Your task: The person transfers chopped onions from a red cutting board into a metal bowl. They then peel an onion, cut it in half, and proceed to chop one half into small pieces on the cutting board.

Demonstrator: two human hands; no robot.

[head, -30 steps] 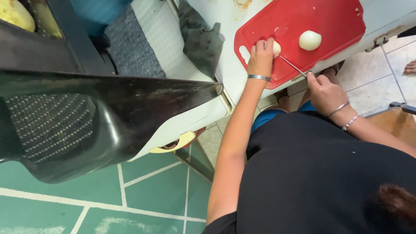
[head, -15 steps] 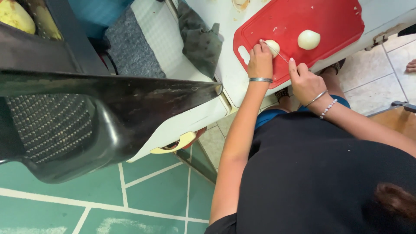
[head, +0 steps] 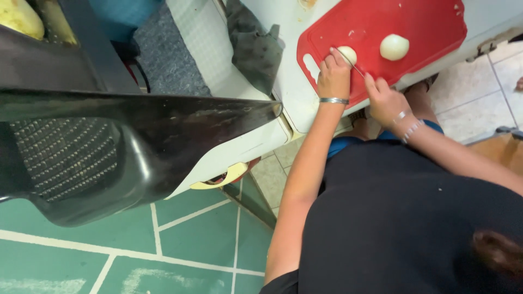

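A pale, peeled onion half [head: 347, 54] is lying on the near left part of a red cutting board [head: 425, 22] in the upper right of the frame, and the left hand [head: 333, 76] is pressing down on it, fingers curled over its near side and pinning it to the board. Just right of it, the right hand [head: 384, 100] is closing around the handle of a thin knife [head: 357, 68], whose blade is slanting up toward the onion half and touching its right edge. A second pale onion piece [head: 394, 47] is sitting further right on the board, apart from both hands. The board is resting on a white counter [head: 294, 92], with a dark grey cloth [head: 253, 46] hanging over the counter's edge to the left. A black plastic chair [head: 109, 147] is filling the left of the frame above green floor tiles [head: 180, 239].
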